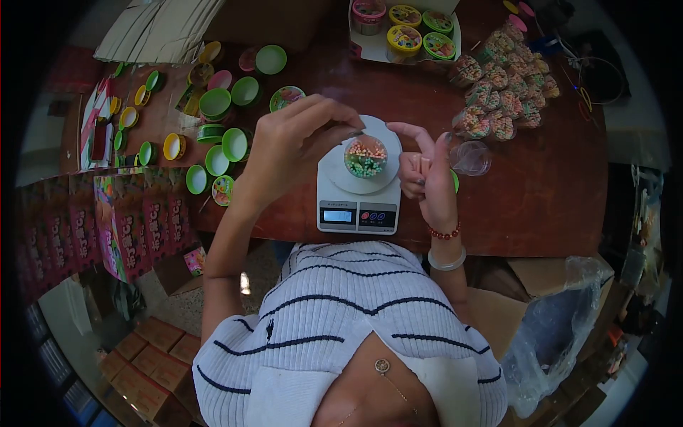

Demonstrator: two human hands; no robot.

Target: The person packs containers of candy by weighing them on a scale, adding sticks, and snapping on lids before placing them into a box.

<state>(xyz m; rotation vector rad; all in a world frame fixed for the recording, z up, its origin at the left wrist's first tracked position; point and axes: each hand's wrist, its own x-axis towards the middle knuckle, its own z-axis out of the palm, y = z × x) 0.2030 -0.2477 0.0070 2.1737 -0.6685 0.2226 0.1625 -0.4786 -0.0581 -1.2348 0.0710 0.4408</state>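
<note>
A clear cup (pixel 366 156) packed with thin sticks tipped in orange and green stands on a white digital scale (pixel 336 192). The scale's small display is lit, but its digits are too faint to read. Over the cup's far rim, my left hand (pixel 299 135) has its fingertips pinched together; whatever they hold is hidden. Just right of the cup is my right hand (pixel 427 167), its index finger stretched toward the cup and thumb raised. Its other fingers curl into the palm around something small and pale that I cannot make out. Beside that hand lies an empty clear cup (pixel 471 158).
Many filled clear cups (pixel 509 92) cluster at the back right. A white box (pixel 455 32) holds lidded tubs behind the scale. Green and yellow tubs (pixel 235 144) spread across the left. Pink printed packaging (pixel 135 220) hangs at the left edge; an open carton (pixel 498 306) sits below right.
</note>
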